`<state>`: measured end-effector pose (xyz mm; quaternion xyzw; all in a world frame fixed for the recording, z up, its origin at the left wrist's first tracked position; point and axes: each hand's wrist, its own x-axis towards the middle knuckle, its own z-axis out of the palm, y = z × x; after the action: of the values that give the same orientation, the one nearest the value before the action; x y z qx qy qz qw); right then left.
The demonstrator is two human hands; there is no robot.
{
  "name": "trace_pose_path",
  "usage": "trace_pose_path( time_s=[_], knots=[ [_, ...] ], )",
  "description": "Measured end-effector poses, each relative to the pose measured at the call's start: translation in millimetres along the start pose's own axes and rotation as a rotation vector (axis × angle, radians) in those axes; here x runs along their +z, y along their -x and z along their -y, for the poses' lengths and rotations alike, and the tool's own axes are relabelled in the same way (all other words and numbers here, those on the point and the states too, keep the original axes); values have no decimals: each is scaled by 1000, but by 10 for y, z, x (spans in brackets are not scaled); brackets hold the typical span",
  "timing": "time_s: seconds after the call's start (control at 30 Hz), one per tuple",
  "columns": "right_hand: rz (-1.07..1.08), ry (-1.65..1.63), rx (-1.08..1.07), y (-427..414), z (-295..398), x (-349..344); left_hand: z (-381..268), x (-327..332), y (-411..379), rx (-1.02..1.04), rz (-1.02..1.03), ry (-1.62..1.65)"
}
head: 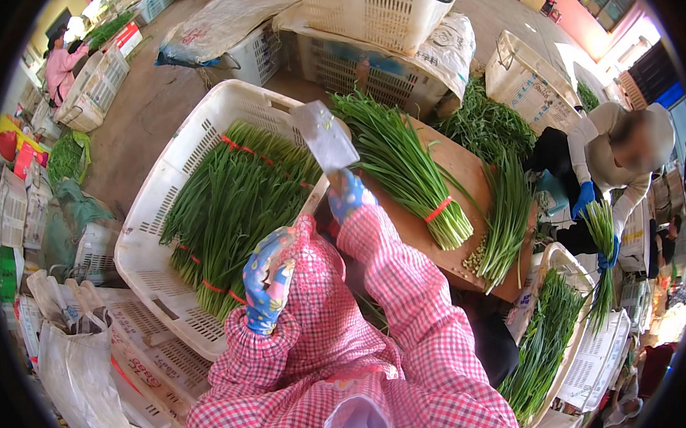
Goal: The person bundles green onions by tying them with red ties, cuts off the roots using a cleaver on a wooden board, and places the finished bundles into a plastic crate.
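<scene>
My right hand (348, 197), in a blue patterned glove, grips the handle of a cleaver (325, 135), whose broad blade points up over the rim of a white plastic crate (141, 194). Bundles of Chinese chives (217, 219) tied with red bands lie in that crate. My left hand (268, 280), gloved alike, is near the crate's right side with fingers curled and apart, and nothing shows in it. On the wooden board (467, 168) to the right lies a red-banded chive bundle (422, 182), its pale cut ends towards me. Beside it are a looser bunch (507, 218) and small trimmings (474, 259).
A co-worker (621, 144) in blue gloves holds chives at the right, above a crate of greens (549, 331). Stacked crates (371, 69) stand beyond the board, with more greens (488, 116) beside them. Crates and a white sack (86, 380) are at the lower left. Another person (61, 71) sits far left.
</scene>
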<state>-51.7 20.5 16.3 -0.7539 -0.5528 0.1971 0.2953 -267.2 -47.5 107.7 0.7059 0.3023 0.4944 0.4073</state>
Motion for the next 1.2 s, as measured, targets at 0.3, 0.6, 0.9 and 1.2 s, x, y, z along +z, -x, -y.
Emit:
trace_pose_path(
  time_s=[0.3,0.6,0.9,1.2],
  knots=[
    [208,104,291,-642,284,-237,263,-71,15,-205,-56,94],
    [-95,136,-76,76,-76,-1208,195,75,-314,-307,48,270],
    [334,199,340,216,-907,-1971,630,1504,-792,-1332,582,782],
    [412,-269,373,-11,-1247,-2415,724,2676,-645,-1416,425,793]
  ],
)
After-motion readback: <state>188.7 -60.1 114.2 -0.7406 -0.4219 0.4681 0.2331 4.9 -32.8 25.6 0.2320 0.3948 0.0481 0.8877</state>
